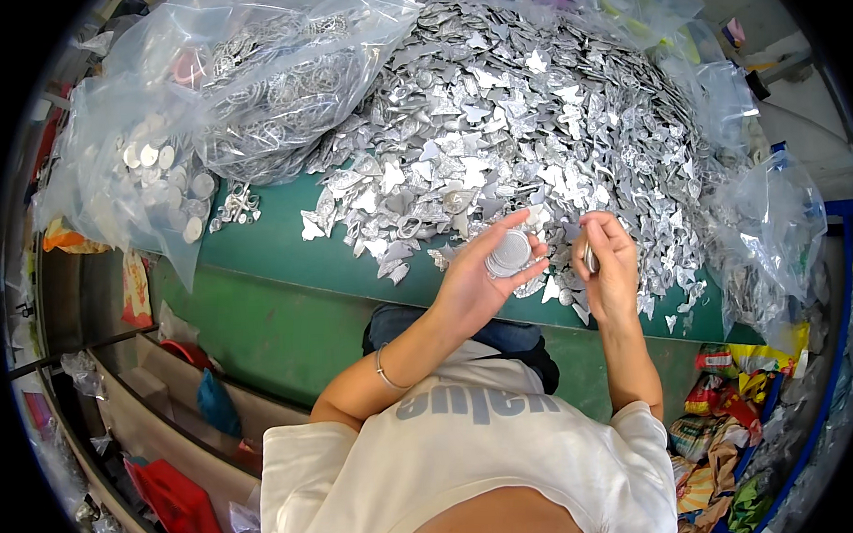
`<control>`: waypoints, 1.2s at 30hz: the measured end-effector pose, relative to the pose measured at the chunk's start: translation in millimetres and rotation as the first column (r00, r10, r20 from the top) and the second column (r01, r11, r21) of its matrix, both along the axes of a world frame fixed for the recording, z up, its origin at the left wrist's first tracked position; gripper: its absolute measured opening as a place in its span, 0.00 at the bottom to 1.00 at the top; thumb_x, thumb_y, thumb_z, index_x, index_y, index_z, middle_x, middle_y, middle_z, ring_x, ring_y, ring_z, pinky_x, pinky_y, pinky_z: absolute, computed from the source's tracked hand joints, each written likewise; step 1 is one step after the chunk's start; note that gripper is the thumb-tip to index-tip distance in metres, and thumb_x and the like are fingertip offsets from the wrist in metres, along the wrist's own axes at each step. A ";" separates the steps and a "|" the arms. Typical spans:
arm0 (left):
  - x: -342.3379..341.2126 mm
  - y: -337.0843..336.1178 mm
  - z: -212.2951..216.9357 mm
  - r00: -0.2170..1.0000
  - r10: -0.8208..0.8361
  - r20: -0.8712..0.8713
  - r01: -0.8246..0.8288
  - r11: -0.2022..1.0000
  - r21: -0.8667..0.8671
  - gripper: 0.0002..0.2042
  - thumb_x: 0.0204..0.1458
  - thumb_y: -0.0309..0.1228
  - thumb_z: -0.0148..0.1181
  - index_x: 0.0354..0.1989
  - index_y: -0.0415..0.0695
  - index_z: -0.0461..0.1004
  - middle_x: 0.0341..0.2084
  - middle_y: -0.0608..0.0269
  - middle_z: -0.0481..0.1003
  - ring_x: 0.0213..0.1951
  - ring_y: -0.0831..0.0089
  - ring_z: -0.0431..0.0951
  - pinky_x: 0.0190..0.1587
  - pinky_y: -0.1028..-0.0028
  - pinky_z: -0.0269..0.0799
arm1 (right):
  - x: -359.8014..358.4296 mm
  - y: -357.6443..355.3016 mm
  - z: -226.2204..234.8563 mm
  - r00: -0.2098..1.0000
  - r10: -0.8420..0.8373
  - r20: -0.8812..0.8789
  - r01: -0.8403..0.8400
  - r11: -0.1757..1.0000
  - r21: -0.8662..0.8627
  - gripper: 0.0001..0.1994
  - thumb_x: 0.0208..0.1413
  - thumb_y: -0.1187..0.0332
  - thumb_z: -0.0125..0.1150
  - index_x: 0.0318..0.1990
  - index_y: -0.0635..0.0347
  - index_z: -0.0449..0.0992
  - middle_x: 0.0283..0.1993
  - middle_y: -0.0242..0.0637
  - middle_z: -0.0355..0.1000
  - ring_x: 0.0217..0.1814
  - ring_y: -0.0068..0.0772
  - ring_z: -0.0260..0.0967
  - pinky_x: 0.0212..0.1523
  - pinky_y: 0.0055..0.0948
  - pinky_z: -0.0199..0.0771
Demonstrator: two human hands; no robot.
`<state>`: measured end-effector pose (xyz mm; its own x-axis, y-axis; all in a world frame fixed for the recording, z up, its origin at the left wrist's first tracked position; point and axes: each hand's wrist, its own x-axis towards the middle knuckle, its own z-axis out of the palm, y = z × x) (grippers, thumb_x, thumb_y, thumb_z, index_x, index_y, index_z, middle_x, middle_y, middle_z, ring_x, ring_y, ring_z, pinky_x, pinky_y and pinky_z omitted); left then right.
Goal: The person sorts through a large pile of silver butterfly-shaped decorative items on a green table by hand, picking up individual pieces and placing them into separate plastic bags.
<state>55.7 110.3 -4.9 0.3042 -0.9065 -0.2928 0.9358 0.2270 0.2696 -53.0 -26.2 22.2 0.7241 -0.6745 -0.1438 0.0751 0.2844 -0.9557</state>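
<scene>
My left hand point(474, 276) is palm up at the near edge of the table, its fingers curled round a few round silvery discs point(511, 251) that look stacked. Just to its right, my right hand point(614, 265) pinches a thin flat metal piece point(591, 257) seen nearly edge-on; its full shape is hidden by the fingers. Both hands are raised in front of a large heap of small flat silver metal pieces point(534, 122), many of them shaped like butterflies or leaves. The hands are apart from each other.
The heap covers much of the green table point(275, 234). A clear bag of silver ring-like pieces point(289, 93) lies back left, beside a bag of round discs point(165, 172). More plastic bagging point(764, 236) hangs at right. Below are a divided drawer point(168, 398) and a bin of wrappers point(732, 416).
</scene>
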 end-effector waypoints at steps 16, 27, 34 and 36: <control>-21.2 26.4 2.2 0.966 -0.257 0.023 0.250 0.954 0.165 0.11 0.56 0.34 0.48 0.44 0.42 0.68 0.37 0.59 0.72 0.38 0.70 0.75 0.41 0.72 0.73 | 21.6 -5.4 -6.4 0.942 -0.151 -0.301 -0.235 0.346 -0.908 0.12 0.46 0.71 0.58 0.40 0.61 0.72 0.48 0.40 0.62 0.51 0.44 0.57 0.50 0.38 0.55; -19.5 55.3 -5.5 0.976 -0.174 -0.134 0.193 0.970 0.147 0.08 0.55 0.35 0.49 0.35 0.46 0.70 0.33 0.63 0.69 0.38 0.73 0.70 0.29 0.80 0.67 | 12.8 -28.7 -32.1 0.945 -0.226 -0.237 -0.240 0.012 -0.971 0.12 0.42 0.67 0.64 0.36 0.57 0.74 0.39 0.34 0.68 0.47 0.34 0.63 0.50 0.39 0.53; -18.3 58.6 -1.1 0.979 -0.120 -0.163 0.158 0.958 0.242 0.13 0.57 0.41 0.46 0.29 0.46 0.69 0.27 0.66 0.66 0.32 0.76 0.65 0.22 0.83 0.59 | 7.4 -28.2 -15.4 0.899 -0.405 -0.164 -0.198 -0.041 -0.979 0.09 0.43 0.70 0.62 0.34 0.58 0.74 0.42 0.37 0.67 0.47 0.38 0.62 0.51 0.38 0.50; -16.9 57.3 4.6 0.981 -0.142 -0.131 0.171 0.952 0.253 0.14 0.57 0.41 0.46 0.27 0.46 0.68 0.26 0.66 0.65 0.31 0.76 0.64 0.21 0.83 0.58 | 3.1 -18.6 -14.7 0.930 -0.304 -0.207 -0.195 0.069 -0.978 0.12 0.43 0.70 0.62 0.37 0.58 0.73 0.45 0.39 0.66 0.51 0.41 0.61 0.51 0.39 0.52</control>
